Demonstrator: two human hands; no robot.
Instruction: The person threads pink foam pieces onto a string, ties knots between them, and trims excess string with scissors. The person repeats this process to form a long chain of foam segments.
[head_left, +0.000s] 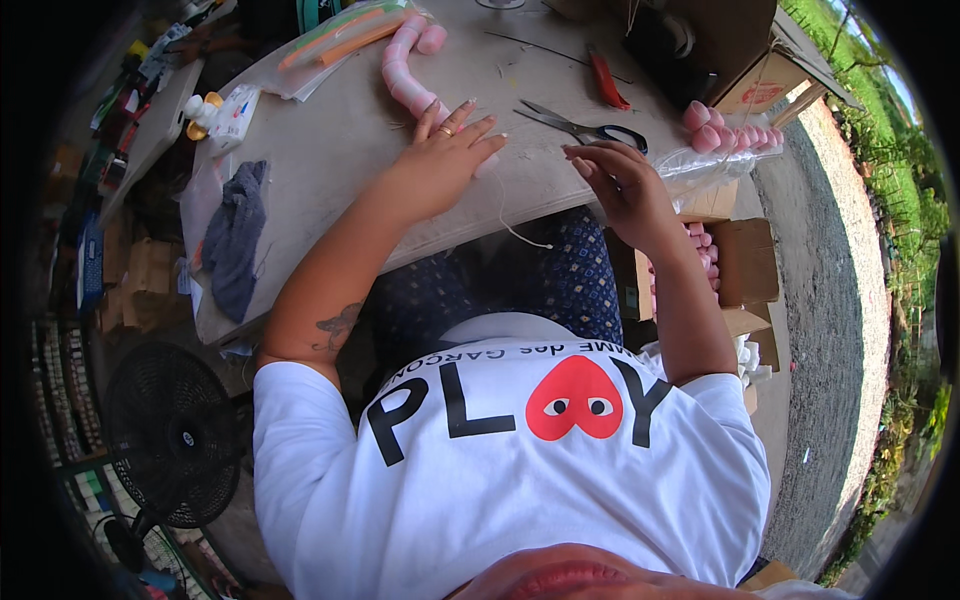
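Note:
My left hand (432,168) lies on the table with its fingers spread, resting over the near end of a curved strand of soft pink pieces (398,72). From under that hand a thin white cord (508,226) trails past the table's near edge and ends in a small knot. My right hand (628,190) is raised at the near edge, thumb and fingers drawn together in a pinch. Whatever may be between those fingertips is too small to tell. Just beyond it lie scissors (580,127) with dark handles, blades pointing left.
A red-handled tool (606,80) lies behind the scissors. Pink pieces (712,132) sit on clear plastic at the right, near a cardboard box (755,85). At left are a grey cloth (235,240) and a white bottle (236,118). A black fan (172,435) stands lower left.

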